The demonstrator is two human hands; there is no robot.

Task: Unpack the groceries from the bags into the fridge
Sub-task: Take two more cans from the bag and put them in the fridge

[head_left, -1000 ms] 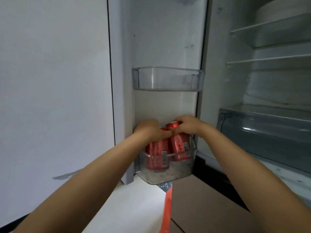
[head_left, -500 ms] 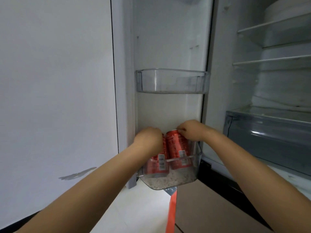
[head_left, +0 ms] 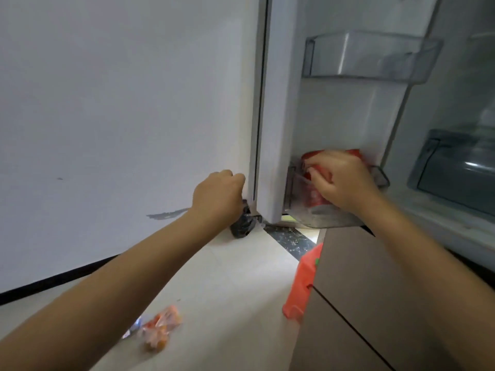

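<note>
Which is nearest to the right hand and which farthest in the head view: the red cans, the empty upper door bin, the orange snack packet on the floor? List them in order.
From the right hand:
1. Red cans, in the lower door bin, under the fingers.
2. Upper door bin, above the hand on the door.
3. Snack packet, on the floor, low left.

The upper door bin (head_left: 369,57) stands open above, while 2 red cans (head_left: 314,195) crowd the lower door bin (head_left: 380,180).
</note>
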